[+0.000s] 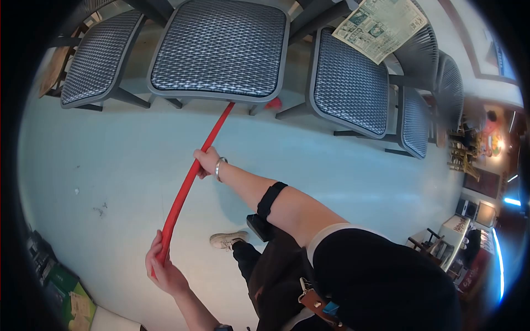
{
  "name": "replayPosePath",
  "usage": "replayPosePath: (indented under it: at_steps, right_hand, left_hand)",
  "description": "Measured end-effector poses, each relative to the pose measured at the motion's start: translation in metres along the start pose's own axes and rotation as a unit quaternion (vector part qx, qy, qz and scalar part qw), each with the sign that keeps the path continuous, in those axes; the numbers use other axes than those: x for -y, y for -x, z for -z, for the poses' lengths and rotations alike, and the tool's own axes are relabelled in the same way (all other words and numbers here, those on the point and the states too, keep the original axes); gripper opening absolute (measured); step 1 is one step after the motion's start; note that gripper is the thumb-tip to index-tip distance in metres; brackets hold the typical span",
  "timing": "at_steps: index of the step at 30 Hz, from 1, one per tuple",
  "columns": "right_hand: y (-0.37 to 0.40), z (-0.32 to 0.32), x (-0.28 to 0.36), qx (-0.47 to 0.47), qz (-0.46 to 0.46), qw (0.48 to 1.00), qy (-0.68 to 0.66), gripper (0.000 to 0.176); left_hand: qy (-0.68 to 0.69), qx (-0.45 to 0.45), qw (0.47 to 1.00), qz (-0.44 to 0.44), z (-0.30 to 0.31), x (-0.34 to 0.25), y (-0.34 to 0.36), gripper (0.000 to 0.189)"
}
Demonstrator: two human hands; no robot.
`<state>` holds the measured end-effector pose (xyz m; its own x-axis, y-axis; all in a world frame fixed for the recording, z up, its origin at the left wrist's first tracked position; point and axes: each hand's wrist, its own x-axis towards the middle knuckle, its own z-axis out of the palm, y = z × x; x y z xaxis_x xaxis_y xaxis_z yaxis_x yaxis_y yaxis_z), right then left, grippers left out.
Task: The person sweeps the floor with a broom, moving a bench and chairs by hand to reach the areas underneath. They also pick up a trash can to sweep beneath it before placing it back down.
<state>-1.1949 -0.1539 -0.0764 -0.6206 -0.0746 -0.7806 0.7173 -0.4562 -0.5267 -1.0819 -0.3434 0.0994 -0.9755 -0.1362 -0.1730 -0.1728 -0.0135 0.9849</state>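
Note:
A long red pole (185, 190) slants from the lower left up to the front edge of a woven-seat chair (221, 47), where its far end passes under the seat. My left hand (165, 270) is wrapped round the near end of the pole. Further up, my right hand (206, 161), with a silver bracelet at the wrist, grips the pole near its middle. Beneath the chair, to the right of the pole, a small red thing (273, 103) shows, too hidden to make out.
More woven chairs stand at the left (102, 58) and right (350, 83); a printed paper (380, 27) rests on the right one. My shoe (229, 240) is on the pale floor (110, 165). Green boxes (63, 281) sit at the lower left.

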Motion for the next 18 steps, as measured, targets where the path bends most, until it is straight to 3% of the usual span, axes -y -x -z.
replayPosePath:
  at_steps: [7, 10, 13, 18]
  right_hand:
    - [0.035, -0.087, -0.035, 0.062, -0.099, 0.987, 0.11, 0.023]
    - [0.057, -0.097, -0.051, -0.008, -0.071, 0.991, 0.11, 0.023]
    - [0.071, -0.096, -0.071, 0.0, -0.114, 0.984, 0.14, 0.022]
    - [0.101, -0.145, -0.136, 0.011, -0.174, 0.974, 0.148, 0.021]
  left_hand:
    - [-0.063, -0.127, 0.989, -0.04, 0.048, -0.032, 0.062, 0.032]
    - [-0.063, -0.126, 0.988, -0.058, 0.061, -0.033, 0.08, 0.028]
    - [-0.051, -0.106, 0.992, -0.048, 0.079, -0.036, 0.093, 0.028]
    - [-0.032, -0.18, 0.982, -0.042, 0.149, -0.043, 0.125, 0.027]
